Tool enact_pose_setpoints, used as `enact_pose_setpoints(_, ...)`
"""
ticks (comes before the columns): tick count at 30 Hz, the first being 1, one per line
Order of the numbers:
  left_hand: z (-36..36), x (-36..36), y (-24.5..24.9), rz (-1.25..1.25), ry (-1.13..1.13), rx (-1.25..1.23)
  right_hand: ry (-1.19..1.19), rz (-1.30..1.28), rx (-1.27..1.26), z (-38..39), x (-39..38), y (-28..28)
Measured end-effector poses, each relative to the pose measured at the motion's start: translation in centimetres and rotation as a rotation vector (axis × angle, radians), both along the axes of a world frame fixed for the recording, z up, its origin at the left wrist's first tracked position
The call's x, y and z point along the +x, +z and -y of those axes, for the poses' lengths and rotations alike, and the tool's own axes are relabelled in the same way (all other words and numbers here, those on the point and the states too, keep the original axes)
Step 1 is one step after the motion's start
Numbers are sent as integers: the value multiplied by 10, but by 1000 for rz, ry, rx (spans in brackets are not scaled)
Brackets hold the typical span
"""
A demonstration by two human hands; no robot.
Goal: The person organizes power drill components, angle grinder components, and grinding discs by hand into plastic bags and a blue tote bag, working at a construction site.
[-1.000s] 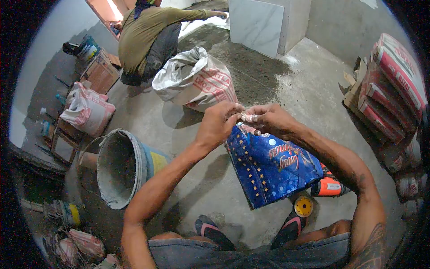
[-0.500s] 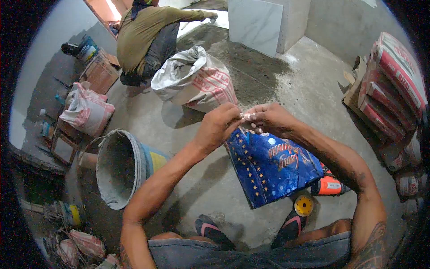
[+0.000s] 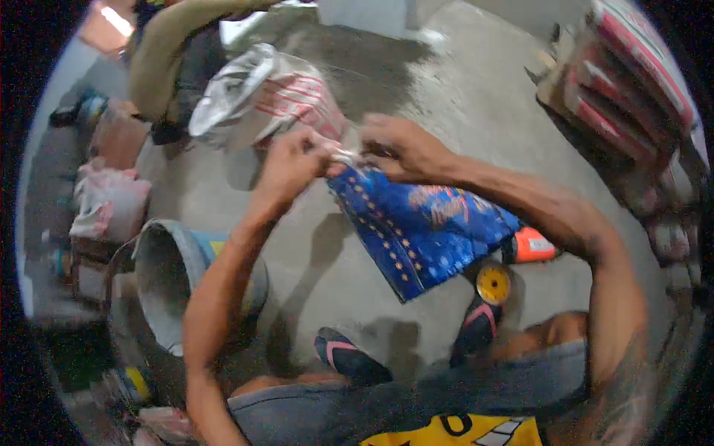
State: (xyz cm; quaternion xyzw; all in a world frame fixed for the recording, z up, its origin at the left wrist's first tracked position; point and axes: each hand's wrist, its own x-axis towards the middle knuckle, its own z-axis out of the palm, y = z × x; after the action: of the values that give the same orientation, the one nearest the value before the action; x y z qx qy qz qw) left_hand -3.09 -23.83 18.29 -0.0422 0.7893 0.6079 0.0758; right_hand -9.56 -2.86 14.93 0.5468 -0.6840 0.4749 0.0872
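Note:
A blue printed bag [image 3: 424, 230] with gold stars and lettering hangs in front of me, its top narrowing up to my fingers. My left hand [image 3: 294, 163] is closed, pinching a small whitish part at the top of the bag. Beside it, my right hand [image 3: 405, 149] is also closed at the bag's top; its fingers are smeared by motion. Partly behind the bag's right corner lies an orange power tool [image 3: 532, 245], with a yellow disc [image 3: 492, 283] near my foot.
A cement sack [image 3: 275, 97] with a rolled-open top stands ahead. Left of my left arm is a tilted bucket [image 3: 163, 275]. Red-and-white sacks [image 3: 632, 82] are stacked at right. A co-worker in an olive sleeve [image 3: 167, 52] crouches at upper left, near a pale tile panel [image 3: 364, 15].
My view has shifted, so the surroundings sit further left and higher. The two hands are slightly further apart, and the bag's top looks more drawn together.

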Motion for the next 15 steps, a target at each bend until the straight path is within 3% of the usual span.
enact_pose_setpoints(1,-3,-1,1,-26,-1,-47,-52,-80,38,-4,-1,-2)
enact_pose_setpoints(3,-2,-7,4,-51,-36,84,-167,-111,332,-6,-3,10)
enact_pose_setpoints(4,0,-12,6,-33,-64,55,-75,-211,76,-6,-8,10)
enact_pose_setpoints(5,-12,-7,23,-78,-116,-22,-92,-181,269,-7,-15,12)
enact_pose_setpoints(8,-33,-9,40,-149,-210,-117,-251,-201,225,-22,-3,34)
enact_pose_setpoints(9,-43,-9,41,-161,-253,-95,-195,-273,101,-36,-4,36)
enact_pose_setpoints(12,-77,-2,42,-142,-335,-32,-14,-174,248,-58,5,49)
enact_pose_setpoints(13,-93,2,44,-95,-347,-21,-80,90,431,-81,23,60)
enact_pose_setpoints(14,-109,5,44,-45,-359,-14,-133,154,473,-100,33,59)
enact_pose_setpoints(15,-125,10,38,-184,-401,-32,-184,223,514,-116,43,57)
